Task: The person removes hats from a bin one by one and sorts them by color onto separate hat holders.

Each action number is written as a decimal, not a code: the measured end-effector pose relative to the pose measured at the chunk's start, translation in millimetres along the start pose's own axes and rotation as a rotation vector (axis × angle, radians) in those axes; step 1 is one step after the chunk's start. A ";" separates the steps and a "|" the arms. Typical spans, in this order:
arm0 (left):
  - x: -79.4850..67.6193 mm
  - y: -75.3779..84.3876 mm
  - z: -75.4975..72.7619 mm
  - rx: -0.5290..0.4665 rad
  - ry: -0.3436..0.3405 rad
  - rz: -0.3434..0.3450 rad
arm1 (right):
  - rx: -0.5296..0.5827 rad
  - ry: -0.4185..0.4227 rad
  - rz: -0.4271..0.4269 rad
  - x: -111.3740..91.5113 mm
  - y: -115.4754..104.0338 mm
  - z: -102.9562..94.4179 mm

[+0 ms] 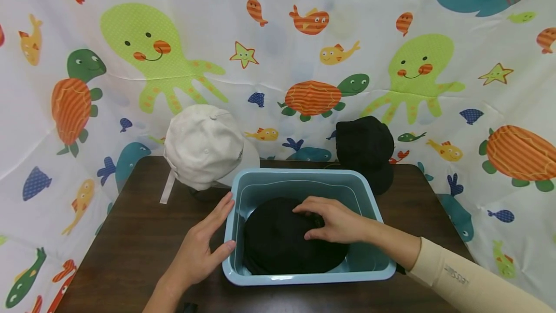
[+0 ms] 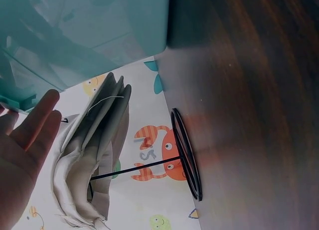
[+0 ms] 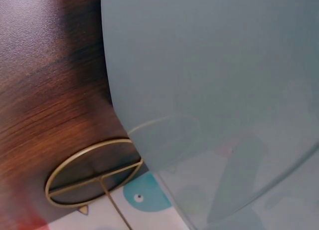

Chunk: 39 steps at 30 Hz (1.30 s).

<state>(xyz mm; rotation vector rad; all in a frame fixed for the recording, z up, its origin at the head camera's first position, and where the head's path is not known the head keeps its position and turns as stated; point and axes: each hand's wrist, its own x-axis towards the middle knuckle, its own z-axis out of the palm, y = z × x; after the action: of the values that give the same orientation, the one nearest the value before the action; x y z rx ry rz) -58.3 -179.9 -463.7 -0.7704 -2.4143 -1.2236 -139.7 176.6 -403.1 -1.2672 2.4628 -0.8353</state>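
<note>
In the head view a light blue plastic basin (image 1: 304, 280) stands on the table. A round black hat (image 1: 275, 240) lies inside, covering much of its floor. My right hand (image 1: 336, 219) reaches over the basin's right side and rests on the hat, fingers bent and thumb apart from them. Along the basin's left rim lies my left hand (image 1: 197, 245), with extended fingertips and thumb touching it. The left wrist view shows those fingers (image 2: 37, 122) beside the basin wall (image 2: 99, 30). In the right wrist view the basin's outer wall (image 3: 199, 80) hides my right hand.
Behind the basin at left, a white cap (image 1: 204, 146) hangs on a stand with a black wire base (image 2: 185, 155). A black cap (image 1: 365, 144) sits at back right, near a gold wire base (image 3: 75, 160). A patterned sea-animal curtain (image 1: 269, 76) backs the dark wooden table (image 1: 143, 235).
</note>
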 end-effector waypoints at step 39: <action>0.4 0.1 -1.0 0.008 0.010 0.030 | -0.076 -0.045 -0.035 7.3 0.1 10.4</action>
<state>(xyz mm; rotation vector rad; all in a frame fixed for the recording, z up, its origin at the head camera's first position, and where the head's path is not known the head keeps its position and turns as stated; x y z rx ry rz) -58.5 -180.6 -462.9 -0.7935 -2.3902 -1.2023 -139.3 166.8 -411.2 -1.3434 2.4652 -0.7192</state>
